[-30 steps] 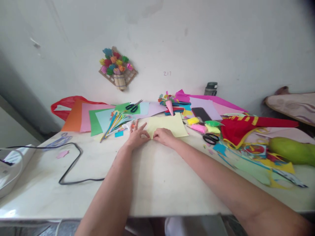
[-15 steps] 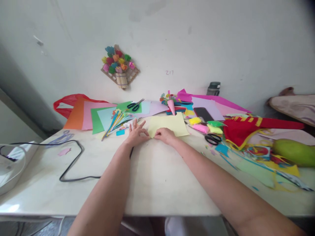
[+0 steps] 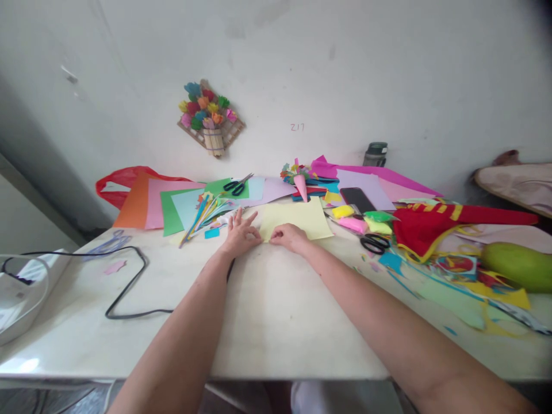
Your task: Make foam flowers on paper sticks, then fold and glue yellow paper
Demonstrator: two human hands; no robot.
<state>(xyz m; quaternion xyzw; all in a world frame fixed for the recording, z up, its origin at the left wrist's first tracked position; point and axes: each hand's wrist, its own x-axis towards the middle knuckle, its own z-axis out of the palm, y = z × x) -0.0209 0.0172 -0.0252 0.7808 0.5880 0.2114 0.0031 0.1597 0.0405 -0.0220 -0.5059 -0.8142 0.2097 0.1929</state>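
Observation:
A pale yellow sheet of paper lies on the table in front of me. My left hand is at its near left corner, thumb and forefinger pinched there while the other fingers fan upward. Close beside it, my right hand has its fingers curled in a pinch on the near edge of the same sheet. The exact fold or edge between the fingertips is too small to make out. Left of my left hand are a small blue piece and a bundle of coloured paper strips.
Black-handled scissors lie right, near bright clay packs and a phone. Another pair of scissors rests on coloured sheets behind. A black cable crosses the left side. A green fruit sits far right among scraps.
Both hands stay almost in place at the sheet's near edge. The whole view has shifted very slightly.

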